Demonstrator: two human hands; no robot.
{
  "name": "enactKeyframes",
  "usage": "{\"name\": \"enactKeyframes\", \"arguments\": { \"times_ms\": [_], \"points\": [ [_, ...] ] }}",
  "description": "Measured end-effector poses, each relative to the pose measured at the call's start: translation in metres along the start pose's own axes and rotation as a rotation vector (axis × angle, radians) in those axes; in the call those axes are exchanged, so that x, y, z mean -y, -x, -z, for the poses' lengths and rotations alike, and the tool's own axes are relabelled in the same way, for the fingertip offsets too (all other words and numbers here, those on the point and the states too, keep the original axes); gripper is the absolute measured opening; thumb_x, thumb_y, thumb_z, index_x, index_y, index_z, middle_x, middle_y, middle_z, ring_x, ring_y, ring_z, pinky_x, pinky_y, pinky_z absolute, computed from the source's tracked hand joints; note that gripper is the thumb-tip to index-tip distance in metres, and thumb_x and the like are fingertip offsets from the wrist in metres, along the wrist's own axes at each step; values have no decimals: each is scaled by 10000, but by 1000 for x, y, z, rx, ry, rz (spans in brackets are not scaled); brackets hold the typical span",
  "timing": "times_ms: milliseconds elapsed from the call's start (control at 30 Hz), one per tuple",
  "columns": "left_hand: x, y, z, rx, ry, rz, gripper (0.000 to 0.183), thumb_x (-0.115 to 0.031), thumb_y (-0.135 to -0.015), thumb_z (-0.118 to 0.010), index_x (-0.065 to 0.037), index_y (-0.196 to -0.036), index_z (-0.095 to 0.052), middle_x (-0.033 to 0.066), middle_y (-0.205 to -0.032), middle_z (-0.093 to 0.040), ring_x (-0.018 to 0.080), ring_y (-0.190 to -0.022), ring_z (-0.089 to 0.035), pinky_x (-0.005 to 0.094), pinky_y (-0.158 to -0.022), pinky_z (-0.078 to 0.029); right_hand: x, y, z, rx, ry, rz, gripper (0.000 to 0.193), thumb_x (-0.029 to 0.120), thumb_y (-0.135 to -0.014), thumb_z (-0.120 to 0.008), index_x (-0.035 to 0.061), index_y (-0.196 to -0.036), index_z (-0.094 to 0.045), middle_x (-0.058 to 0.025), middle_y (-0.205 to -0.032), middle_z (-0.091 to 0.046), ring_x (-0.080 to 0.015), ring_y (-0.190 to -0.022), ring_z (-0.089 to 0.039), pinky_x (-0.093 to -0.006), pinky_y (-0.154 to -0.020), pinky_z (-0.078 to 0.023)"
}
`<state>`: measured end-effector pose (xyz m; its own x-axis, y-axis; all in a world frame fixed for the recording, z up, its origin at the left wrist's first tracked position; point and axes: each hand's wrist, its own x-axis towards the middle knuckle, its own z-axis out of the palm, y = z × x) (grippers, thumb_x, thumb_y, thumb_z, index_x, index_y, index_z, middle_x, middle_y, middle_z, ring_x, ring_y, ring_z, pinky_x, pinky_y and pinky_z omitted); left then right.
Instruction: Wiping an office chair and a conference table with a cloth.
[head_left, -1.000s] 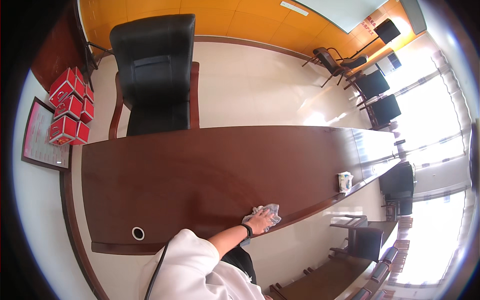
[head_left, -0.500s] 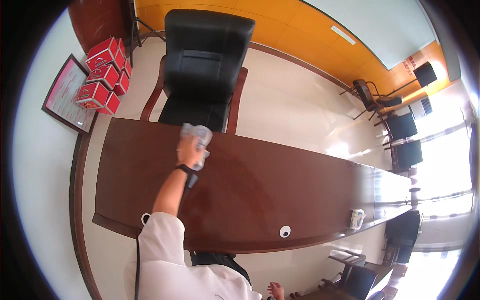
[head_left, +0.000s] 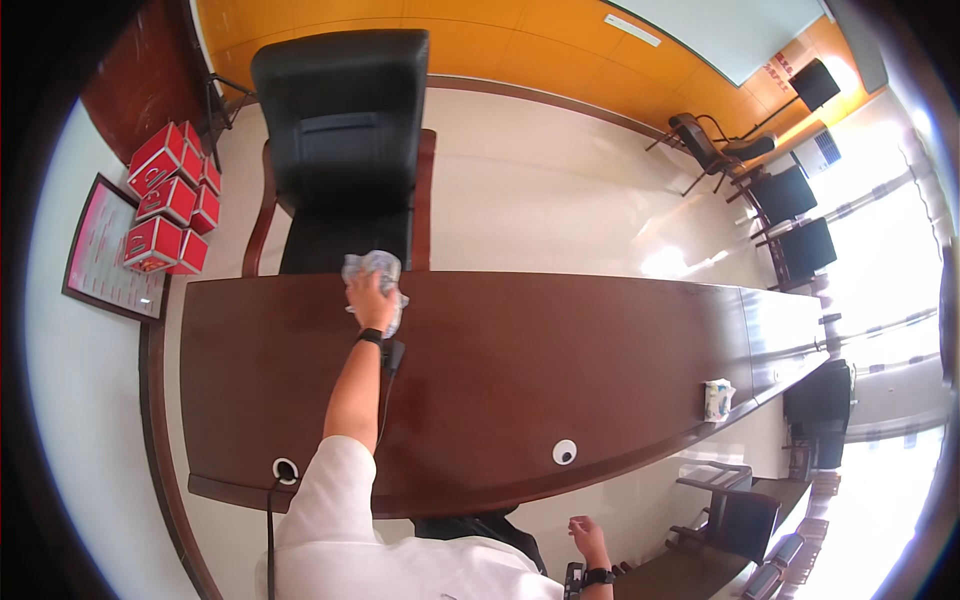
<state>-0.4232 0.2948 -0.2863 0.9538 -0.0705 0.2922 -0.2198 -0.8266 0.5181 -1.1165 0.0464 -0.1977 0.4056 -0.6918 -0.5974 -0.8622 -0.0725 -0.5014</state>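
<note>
My left hand [head_left: 368, 301] reaches forward to the far edge of a brown wooden table [head_left: 480, 370]. Under its fingers is a crumpled grey-white cloth [head_left: 376, 266], pressed against the tabletop and bunched over the edge. A black band circles that wrist. Beside the wrist lies a small black box with a thin cable [head_left: 393, 357]. My right hand [head_left: 585, 535] hangs off the near side of the table, fingers loosely apart, with nothing seen in it. It also wears a black wristband.
A black leather armchair [head_left: 345, 130] stands against the far edge. Two round cable holes [head_left: 565, 452] sit near the front edge, the left one with a black cable. A tissue pack [head_left: 718, 400] lies to the right. Red boxes [head_left: 165, 200] and a framed board [head_left: 105, 250] stand left.
My left hand and the cloth have shifted slightly left in view, still at the far edge. The view has turned. My right hand shows more fully, higher and farther right.
</note>
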Motion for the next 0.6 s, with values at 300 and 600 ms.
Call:
{"name": "enactKeyframes", "arguments": {
  "times_ms": [300,600],
  "points": [
    [-297,177,-76,536,358,-541,496,-305,-747,-800,-128,-1195,-681,192,-1452,-488,469,-1380,-386,590,-1138,-301,-221,-61,45,241,-99,-316,309,238,-962,-673,-7,-1150,-667,-129,-968,-758,-218,-770,-734,-359,-623,-571],
    [-340,389,-17,627,72,-574,667,-378,-759,-802,-199,-1368,-596,186,-1546,-393,463,-1448,-299,582,-1193,-235,-309,-229,126,407,-405,-357,279,205,-974,-629,-23,-1135,-627,-221,-891,-701,-365,-755,-717,-448,-598,-577]
  ]
}}
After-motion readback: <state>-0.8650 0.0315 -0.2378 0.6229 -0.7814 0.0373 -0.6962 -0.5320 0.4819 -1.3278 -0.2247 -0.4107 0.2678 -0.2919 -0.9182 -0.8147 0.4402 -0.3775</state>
